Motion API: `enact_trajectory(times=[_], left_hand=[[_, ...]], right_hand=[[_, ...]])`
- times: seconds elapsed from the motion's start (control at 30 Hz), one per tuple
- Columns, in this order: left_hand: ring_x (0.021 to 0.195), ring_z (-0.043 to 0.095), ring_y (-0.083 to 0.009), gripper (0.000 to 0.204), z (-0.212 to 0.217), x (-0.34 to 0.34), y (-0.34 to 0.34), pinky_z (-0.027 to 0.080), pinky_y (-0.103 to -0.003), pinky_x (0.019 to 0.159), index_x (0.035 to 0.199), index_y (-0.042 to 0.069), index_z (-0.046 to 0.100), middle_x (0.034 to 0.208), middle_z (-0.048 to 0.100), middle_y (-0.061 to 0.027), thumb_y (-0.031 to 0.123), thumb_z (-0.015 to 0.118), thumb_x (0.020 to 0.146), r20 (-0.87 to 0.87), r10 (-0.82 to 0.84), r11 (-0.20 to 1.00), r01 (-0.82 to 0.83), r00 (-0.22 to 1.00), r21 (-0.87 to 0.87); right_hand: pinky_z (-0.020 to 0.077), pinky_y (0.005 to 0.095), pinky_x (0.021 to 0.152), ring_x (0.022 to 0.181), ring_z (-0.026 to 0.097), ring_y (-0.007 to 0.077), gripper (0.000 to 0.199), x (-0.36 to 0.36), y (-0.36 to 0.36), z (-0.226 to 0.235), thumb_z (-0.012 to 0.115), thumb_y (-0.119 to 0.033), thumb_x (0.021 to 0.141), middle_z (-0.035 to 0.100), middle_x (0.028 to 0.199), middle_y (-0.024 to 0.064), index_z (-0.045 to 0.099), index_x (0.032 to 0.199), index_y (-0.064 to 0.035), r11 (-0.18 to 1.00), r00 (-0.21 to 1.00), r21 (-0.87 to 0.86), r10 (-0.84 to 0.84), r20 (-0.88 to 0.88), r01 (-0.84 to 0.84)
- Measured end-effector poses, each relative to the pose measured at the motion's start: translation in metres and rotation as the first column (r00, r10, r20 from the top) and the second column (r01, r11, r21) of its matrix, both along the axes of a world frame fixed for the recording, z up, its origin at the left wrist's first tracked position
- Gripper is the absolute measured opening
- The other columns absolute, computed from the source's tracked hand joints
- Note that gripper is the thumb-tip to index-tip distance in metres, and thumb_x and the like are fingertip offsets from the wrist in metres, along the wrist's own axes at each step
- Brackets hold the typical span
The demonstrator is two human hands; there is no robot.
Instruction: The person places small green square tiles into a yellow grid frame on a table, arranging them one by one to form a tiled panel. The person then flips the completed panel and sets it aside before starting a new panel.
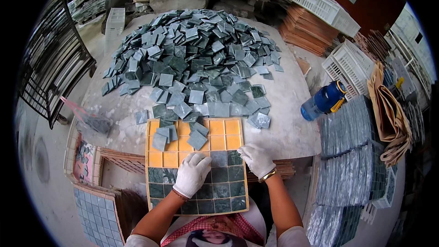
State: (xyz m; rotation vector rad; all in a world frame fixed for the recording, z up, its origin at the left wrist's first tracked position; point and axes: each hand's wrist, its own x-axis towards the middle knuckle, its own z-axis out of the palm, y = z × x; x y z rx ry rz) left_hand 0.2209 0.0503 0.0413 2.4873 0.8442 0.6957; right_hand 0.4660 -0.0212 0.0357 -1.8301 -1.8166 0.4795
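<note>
A yellow grid tray (217,142) lies in front of me, its near rows filled with dark green square stone tiles (221,174). Over its middle is my left hand (192,174), white-gloved, fingers curled down; whatever lies under the fingertips is hidden. At the right edge my right hand (257,160), also gloved, has its fingers pinched together at the side of a green tile (234,158) in the grid. A greyer tile (219,158) sits beside that one. Several loose tiles (197,140) rest across the tray's far cells.
A large heap of stone tiles (196,50) covers the table (292,91). A blue bottle (323,100) stands at its right edge. Stacked tile sheets (345,174) and white crates (348,66) are on the right. At the left are a clear bag (93,121) and a black rack (55,59).
</note>
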Motion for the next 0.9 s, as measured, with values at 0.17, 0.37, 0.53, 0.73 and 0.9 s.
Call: enact_trajectory(times=[0.17,0.37,0.53,0.73,0.9], left_hand=[[0.102,0.054,-0.0308,0.036,-0.002,-0.006,-0.025,0.045,-0.041,0.086,0.106,0.006,0.061,0.109,0.058,-0.0102,0.013,0.069,0.072,-0.016,-0.069,0.998,0.07,0.997,0.007],[0.106,0.052,-0.0307,0.039,-0.01,-0.009,-0.028,0.043,-0.041,0.09,0.109,0.006,0.06,0.113,0.056,-0.0103,0.014,0.068,0.072,-0.011,-0.059,0.998,0.058,0.998,-0.025],[0.106,0.052,-0.0311,0.038,-0.01,-0.008,-0.028,0.042,-0.041,0.091,0.109,0.006,0.059,0.113,0.056,-0.0107,0.014,0.068,0.073,-0.011,-0.069,0.998,0.068,0.998,-0.014],[0.107,0.052,-0.0309,0.038,-0.013,-0.008,-0.028,0.042,-0.042,0.091,0.109,0.006,0.059,0.113,0.056,-0.0109,0.015,0.067,0.074,0.003,-0.07,0.998,0.07,0.998,0.011],[0.107,0.051,-0.0307,0.038,-0.014,-0.01,-0.029,0.042,-0.041,0.091,0.11,0.006,0.059,0.114,0.055,-0.0108,0.014,0.067,0.074,0.007,-0.059,0.998,0.059,0.998,0.016]], right_hand=[[0.0485,0.0392,0.081,0.093,0.059,0.0271,0.058,-0.014,0.0,0.014,0.077,-0.026,0.068,0.058,0.104,0.0082,0.056,0.119,-0.0101,0.983,0.972,-0.047,-0.17,0.162,0.18],[0.0489,0.0336,0.079,0.088,0.059,0.022,0.051,0.009,0.002,0.018,0.068,-0.015,0.075,0.056,0.103,0.0106,0.054,0.124,-0.0087,0.934,0.979,-0.333,-0.174,-0.102,0.131],[0.0502,0.0341,0.077,0.088,0.061,0.0221,0.031,0.003,0.008,0.012,0.061,-0.014,0.081,0.058,0.106,0.0078,0.061,0.112,-0.0094,0.995,1.0,-0.1,-0.023,0.011,0.024],[0.0509,0.0371,0.078,0.094,0.061,0.0249,0.022,-0.016,0.007,-0.005,0.064,-0.018,0.081,0.058,0.109,0.0042,0.065,0.101,-0.0098,0.99,0.972,-0.136,-0.002,0.236,0.035],[0.0506,0.0401,0.077,0.09,0.061,0.0298,0.033,-0.025,0.014,0.022,0.07,-0.019,0.075,0.059,0.103,0.0106,0.057,0.103,-0.0058,0.983,0.973,-0.159,-0.052,0.226,0.09]])
